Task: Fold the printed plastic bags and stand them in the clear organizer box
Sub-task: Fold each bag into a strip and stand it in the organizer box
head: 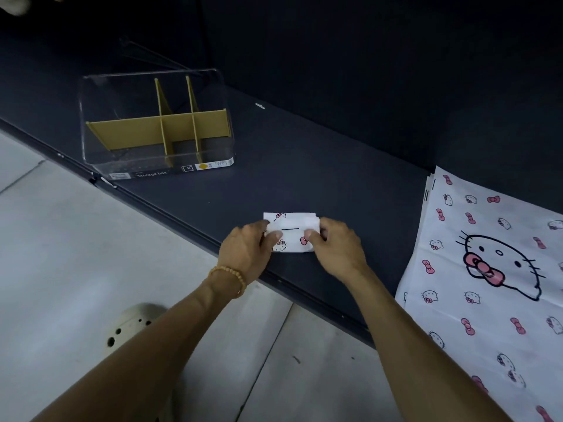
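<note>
A white plastic bag with pink cartoon-cat print, folded into a small rectangle (291,236), lies near the front edge of the dark table. My left hand (246,252) pinches its left end and my right hand (336,249) pinches its right end, thumbs on top. The clear organizer box (122,161) with tan dividers stands at the back left of the table, with nothing standing in its compartments. A stack of flat, unfolded printed bags (487,269) lies at the right, hanging over the table edge.
The dark table (304,166) runs diagonally, its front edge just under my wrists. Below is a pale tiled floor (61,254) with a round perforated object (134,322). A dark wall rises behind the table.
</note>
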Available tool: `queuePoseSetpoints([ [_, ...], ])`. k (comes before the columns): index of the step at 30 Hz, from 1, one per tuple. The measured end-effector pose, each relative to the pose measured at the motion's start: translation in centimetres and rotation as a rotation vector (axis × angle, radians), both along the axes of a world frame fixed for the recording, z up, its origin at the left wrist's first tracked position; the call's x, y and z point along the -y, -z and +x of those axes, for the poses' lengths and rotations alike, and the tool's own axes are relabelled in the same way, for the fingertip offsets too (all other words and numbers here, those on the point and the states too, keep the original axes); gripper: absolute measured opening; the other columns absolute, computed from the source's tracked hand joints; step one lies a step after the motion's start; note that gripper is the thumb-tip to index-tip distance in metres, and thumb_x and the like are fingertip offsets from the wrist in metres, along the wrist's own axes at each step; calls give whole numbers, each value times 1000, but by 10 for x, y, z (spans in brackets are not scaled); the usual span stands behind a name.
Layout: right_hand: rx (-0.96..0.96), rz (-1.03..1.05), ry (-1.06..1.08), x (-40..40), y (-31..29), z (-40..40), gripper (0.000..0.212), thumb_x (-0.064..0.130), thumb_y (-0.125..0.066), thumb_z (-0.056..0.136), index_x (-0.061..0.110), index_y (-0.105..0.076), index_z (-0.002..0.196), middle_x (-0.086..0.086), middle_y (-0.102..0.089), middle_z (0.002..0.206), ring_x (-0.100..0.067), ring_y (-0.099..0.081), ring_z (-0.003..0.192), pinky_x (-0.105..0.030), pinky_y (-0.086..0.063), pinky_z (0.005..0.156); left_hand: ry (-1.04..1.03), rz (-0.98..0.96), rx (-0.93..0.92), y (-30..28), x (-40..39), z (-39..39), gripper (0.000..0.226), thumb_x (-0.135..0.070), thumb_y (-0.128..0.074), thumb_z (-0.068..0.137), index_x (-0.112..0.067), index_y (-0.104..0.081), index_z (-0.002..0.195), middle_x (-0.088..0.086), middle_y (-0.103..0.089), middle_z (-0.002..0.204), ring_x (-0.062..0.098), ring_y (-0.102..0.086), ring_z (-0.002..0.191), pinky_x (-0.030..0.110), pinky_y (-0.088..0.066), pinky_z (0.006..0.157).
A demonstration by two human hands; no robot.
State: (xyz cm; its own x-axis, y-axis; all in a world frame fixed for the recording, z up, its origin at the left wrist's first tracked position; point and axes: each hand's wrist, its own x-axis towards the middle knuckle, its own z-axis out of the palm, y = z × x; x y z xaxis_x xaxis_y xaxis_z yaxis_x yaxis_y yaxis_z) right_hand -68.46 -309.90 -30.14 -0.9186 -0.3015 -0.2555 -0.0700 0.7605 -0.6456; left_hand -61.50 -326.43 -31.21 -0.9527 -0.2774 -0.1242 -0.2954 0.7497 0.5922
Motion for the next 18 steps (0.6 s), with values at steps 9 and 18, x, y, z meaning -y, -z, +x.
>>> queuePoseSetpoints([
  [9, -47, 133, 207, 23, 12, -10, 17, 32, -62, 91, 17, -67, 85, 6, -60, 71, -18, -56, 69, -26, -39, 64, -148, -265, 114, 12, -5, -20, 32, -44, -49, 97, -22, -49, 120, 4, -69, 93, 23, -61, 72, 31, -50, 61],
  [18, -98, 237, 256, 34, 18, -17, 35, 45, -58, 95, 11, -66, 92, 0, -63, 71, -31, -64, 90, -30, -40, 65, 424, -472, -145, 19, 12, -8, 40, -20, -54, 96, -14, -55, 135, 4, -50, 144, 23, -40, 138, 41, -31, 113],
])
